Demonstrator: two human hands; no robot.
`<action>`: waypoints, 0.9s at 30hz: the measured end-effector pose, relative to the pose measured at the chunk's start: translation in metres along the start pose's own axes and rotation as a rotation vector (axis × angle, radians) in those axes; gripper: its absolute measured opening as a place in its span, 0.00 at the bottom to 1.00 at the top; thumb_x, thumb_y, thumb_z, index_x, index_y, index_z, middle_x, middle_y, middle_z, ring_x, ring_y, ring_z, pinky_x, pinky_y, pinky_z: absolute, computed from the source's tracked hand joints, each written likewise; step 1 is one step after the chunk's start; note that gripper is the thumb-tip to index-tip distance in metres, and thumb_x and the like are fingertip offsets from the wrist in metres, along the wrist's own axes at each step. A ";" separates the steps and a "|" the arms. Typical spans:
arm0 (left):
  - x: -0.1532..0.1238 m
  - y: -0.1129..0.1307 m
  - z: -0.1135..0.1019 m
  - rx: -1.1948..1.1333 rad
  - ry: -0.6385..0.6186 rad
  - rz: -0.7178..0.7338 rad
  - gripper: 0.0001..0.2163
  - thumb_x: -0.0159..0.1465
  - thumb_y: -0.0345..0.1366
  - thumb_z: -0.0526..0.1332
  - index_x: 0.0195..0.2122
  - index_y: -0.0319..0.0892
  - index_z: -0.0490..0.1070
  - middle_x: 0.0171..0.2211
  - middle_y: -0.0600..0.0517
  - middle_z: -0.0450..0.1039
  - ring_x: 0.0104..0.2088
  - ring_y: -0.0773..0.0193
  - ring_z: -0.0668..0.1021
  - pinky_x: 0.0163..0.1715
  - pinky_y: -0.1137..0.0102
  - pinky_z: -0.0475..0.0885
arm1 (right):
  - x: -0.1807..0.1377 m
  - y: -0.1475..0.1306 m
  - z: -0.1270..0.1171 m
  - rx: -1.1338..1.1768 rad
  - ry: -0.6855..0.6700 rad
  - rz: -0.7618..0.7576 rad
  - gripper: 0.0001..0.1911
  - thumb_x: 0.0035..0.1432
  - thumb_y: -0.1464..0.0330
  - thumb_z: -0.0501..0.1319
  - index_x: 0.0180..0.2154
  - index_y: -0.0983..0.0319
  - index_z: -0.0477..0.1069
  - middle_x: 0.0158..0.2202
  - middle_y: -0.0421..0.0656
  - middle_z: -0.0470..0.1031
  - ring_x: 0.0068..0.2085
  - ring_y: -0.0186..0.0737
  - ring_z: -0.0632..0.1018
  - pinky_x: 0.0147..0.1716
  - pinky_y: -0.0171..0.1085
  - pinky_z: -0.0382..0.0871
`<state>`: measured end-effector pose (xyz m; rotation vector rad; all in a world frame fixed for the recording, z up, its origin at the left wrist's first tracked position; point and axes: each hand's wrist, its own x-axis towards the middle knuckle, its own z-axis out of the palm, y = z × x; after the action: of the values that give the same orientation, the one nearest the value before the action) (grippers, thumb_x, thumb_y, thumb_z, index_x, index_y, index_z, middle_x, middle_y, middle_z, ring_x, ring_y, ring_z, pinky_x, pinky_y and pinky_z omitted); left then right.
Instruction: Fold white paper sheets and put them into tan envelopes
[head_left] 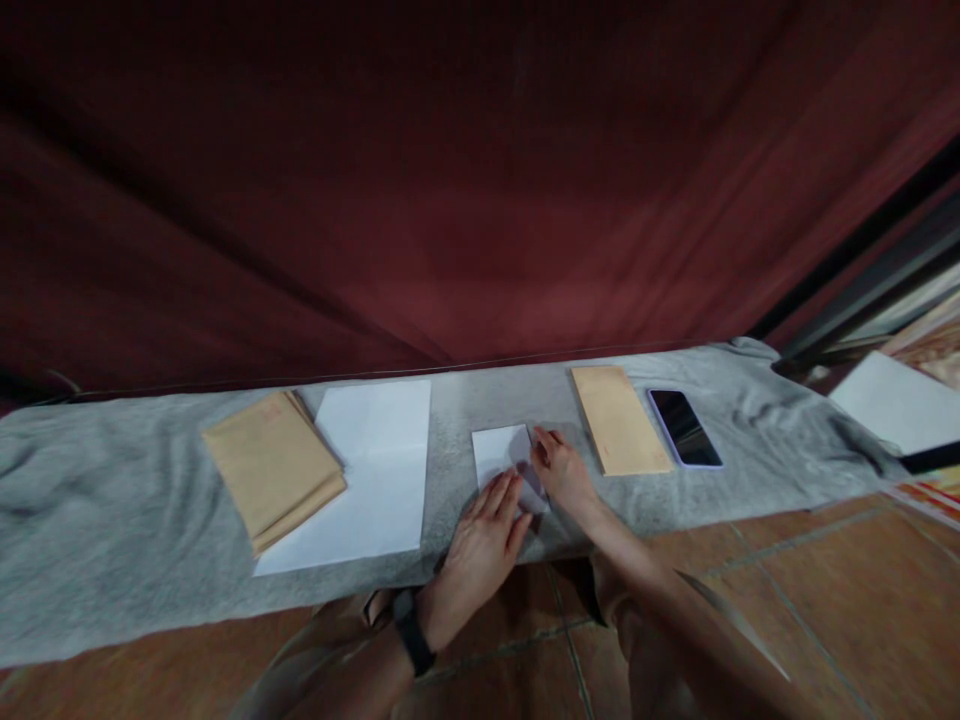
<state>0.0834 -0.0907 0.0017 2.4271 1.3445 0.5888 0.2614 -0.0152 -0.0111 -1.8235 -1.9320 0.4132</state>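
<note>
A small folded sheet of white paper (495, 448) lies in front of me on the grey cloth. My left hand (480, 540), with a dark watch on its wrist, rests flat on the paper's lower part, fingers stretched out. At the paper's right edge, the fingers of my right hand (564, 472) are curled and closed on it; the fingertips are partly hidden. To the right lies a tan envelope (622, 420), apart from my right hand. On the left, larger white paper (379, 470) sits partly under a stack of tan envelopes (274, 465).
A phone (684, 428) in a light purple case lies right of the single envelope. Grey cloth (112, 520) covers the long narrow surface, and a dark red curtain (450, 230) hangs behind it. A white flat object (900, 400) stands at far right. Tiled floor (840, 590) shows below.
</note>
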 end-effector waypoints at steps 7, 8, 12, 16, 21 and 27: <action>0.010 -0.017 0.015 -0.150 0.124 -0.163 0.22 0.71 0.35 0.49 0.66 0.39 0.60 0.66 0.40 0.62 0.66 0.53 0.66 0.64 0.53 0.65 | 0.000 -0.006 -0.004 0.295 -0.120 0.190 0.16 0.63 0.68 0.55 0.48 0.61 0.77 0.37 0.44 0.81 0.39 0.43 0.79 0.39 0.36 0.70; 0.013 -0.018 0.013 -0.200 0.133 -0.191 0.22 0.71 0.37 0.49 0.65 0.40 0.61 0.65 0.40 0.64 0.65 0.53 0.67 0.64 0.53 0.65 | 0.000 -0.007 -0.005 0.378 -0.147 0.189 0.15 0.63 0.67 0.55 0.46 0.61 0.78 0.35 0.43 0.80 0.38 0.43 0.79 0.38 0.36 0.71; 0.030 -0.019 -0.005 -0.496 0.226 -0.372 0.22 0.71 0.46 0.52 0.63 0.44 0.64 0.63 0.42 0.66 0.63 0.54 0.69 0.63 0.54 0.64 | -0.004 -0.017 -0.010 0.771 -0.264 0.152 0.19 0.66 0.58 0.53 0.44 0.62 0.78 0.36 0.43 0.81 0.39 0.42 0.79 0.39 0.38 0.74; 0.049 -0.018 -0.023 -0.805 0.316 -0.524 0.25 0.67 0.48 0.57 0.62 0.41 0.65 0.61 0.41 0.69 0.61 0.53 0.71 0.63 0.57 0.65 | -0.013 -0.032 -0.014 1.014 -0.422 0.035 0.26 0.67 0.51 0.51 0.53 0.60 0.75 0.49 0.46 0.79 0.51 0.45 0.78 0.51 0.43 0.74; 0.056 -0.028 -0.034 -0.941 0.445 -0.587 0.18 0.60 0.42 0.63 0.50 0.40 0.74 0.48 0.45 0.78 0.51 0.54 0.78 0.54 0.59 0.71 | -0.018 -0.037 -0.007 1.012 -0.439 -0.083 0.25 0.62 0.52 0.60 0.55 0.58 0.74 0.60 0.45 0.73 0.59 0.46 0.73 0.61 0.47 0.66; 0.054 -0.037 -0.038 -1.197 0.566 -0.743 0.18 0.55 0.44 0.66 0.45 0.40 0.75 0.36 0.50 0.79 0.35 0.60 0.79 0.37 0.67 0.74 | -0.008 -0.019 -0.003 1.015 -0.241 0.244 0.27 0.62 0.55 0.59 0.59 0.60 0.68 0.52 0.48 0.78 0.51 0.46 0.79 0.50 0.44 0.74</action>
<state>0.0635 -0.0226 0.0290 0.7691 1.3262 1.3653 0.2468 -0.0246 0.0003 -1.3169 -1.2025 1.4299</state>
